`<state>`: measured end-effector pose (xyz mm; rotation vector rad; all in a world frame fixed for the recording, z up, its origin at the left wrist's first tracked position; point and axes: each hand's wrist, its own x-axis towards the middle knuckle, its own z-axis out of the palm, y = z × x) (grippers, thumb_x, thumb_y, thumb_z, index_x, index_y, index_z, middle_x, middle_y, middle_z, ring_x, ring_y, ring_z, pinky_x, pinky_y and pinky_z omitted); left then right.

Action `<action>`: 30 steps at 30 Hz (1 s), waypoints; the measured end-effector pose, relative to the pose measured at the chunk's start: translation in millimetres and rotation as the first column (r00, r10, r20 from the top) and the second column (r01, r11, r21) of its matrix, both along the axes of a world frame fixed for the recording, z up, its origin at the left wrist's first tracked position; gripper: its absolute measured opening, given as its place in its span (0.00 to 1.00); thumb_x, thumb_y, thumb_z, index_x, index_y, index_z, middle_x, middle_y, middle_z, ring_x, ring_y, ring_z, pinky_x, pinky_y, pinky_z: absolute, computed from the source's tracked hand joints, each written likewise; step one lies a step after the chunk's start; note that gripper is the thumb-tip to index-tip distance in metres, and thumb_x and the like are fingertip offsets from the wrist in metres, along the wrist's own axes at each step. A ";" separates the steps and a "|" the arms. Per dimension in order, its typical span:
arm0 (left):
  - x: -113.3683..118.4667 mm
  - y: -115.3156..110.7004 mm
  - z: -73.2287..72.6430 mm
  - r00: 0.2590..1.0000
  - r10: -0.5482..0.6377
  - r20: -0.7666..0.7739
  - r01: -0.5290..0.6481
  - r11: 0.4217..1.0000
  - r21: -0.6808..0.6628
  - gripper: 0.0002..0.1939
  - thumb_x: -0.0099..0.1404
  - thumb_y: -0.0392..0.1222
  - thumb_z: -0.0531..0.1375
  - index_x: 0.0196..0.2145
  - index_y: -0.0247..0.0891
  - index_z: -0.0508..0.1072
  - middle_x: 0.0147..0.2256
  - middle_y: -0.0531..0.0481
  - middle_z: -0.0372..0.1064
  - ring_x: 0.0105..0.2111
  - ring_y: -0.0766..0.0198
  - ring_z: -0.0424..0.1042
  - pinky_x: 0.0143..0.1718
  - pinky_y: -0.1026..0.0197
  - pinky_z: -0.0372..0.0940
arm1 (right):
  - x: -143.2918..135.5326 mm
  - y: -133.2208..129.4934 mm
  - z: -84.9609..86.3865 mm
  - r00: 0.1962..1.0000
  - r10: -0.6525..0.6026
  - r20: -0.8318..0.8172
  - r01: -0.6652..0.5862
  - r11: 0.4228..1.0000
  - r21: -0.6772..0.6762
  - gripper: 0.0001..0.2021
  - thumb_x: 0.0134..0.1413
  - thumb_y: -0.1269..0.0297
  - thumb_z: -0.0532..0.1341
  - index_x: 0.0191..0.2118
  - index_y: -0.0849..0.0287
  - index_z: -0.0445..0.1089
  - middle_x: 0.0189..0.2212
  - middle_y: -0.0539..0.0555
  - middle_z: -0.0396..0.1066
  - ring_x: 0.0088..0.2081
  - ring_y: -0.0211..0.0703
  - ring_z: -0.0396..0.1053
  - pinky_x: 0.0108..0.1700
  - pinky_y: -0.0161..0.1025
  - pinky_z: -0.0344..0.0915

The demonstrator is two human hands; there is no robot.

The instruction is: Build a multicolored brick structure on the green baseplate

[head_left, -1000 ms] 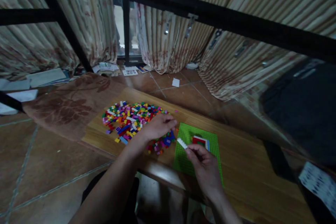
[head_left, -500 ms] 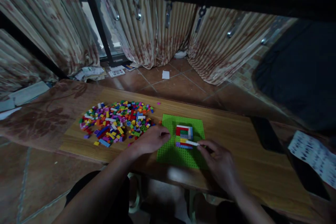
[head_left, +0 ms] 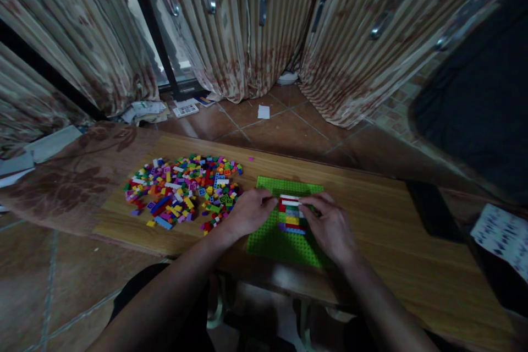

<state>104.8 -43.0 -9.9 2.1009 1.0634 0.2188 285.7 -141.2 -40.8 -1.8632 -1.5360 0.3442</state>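
The right hand's (head_left: 332, 226) grip is pinching a long white brick (head_left: 291, 203) by its right end, and the brick is lying over the far part of a small multicoloured brick build (head_left: 292, 221). The left hand (head_left: 252, 211) is curling its fingers just beside the build's left side; whether its grip is holding anything, I cannot tell. The build is sitting on a green studded baseplate (head_left: 268, 245), which is resting on the wooden table (head_left: 371, 214). Left of it, loose coloured bricks (head_left: 177, 187) are spreading in a pile.

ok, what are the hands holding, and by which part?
Right hand: long white brick, by its right end. Left hand: fingers curled, can't tell if it holds anything.
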 end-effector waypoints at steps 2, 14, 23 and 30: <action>2.0 -1.2 -0.3 1.000 0.002 -0.015 -0.002 1.000 0.000 0.16 0.68 0.42 0.51 0.29 0.35 0.74 0.22 0.53 0.67 0.23 0.67 0.63 0.26 0.65 0.53 | -0.8 0.9 -0.1 1.000 -0.003 0.003 0.003 1.000 0.005 0.10 0.60 0.60 0.57 0.37 0.54 0.76 0.36 0.53 0.71 0.37 0.44 0.70 0.42 0.41 0.65; 10.3 0.2 -9.1 0.999 0.004 -0.034 -0.002 0.999 0.039 0.14 0.67 0.41 0.53 0.31 0.37 0.77 0.27 0.50 0.74 0.27 0.65 0.69 0.30 0.64 0.57 | -2.9 2.6 4.1 0.996 -0.089 -0.016 0.089 0.996 -0.007 0.12 0.56 0.56 0.59 0.38 0.55 0.77 0.37 0.55 0.72 0.37 0.45 0.70 0.40 0.41 0.65; 10.5 -0.1 -5.8 0.997 -0.005 -0.073 0.008 0.999 0.042 0.17 0.67 0.45 0.53 0.27 0.35 0.75 0.19 0.53 0.64 0.21 0.67 0.61 0.25 0.64 0.51 | 7.5 -0.5 -5.5 0.916 -0.247 -0.315 0.220 0.968 -0.119 0.17 0.54 0.50 0.59 0.37 0.58 0.77 0.35 0.56 0.77 0.34 0.46 0.71 0.37 0.41 0.64; 13.1 0.2 -7.0 0.998 -0.027 -0.049 0.028 1.000 0.011 0.16 0.66 0.45 0.54 0.28 0.35 0.76 0.20 0.53 0.65 0.21 0.68 0.61 0.25 0.65 0.50 | 7.5 4.0 -10.6 0.849 -0.273 -0.452 0.210 0.960 -0.185 0.20 0.49 0.46 0.62 0.37 0.59 0.77 0.33 0.57 0.78 0.34 0.47 0.73 0.38 0.42 0.66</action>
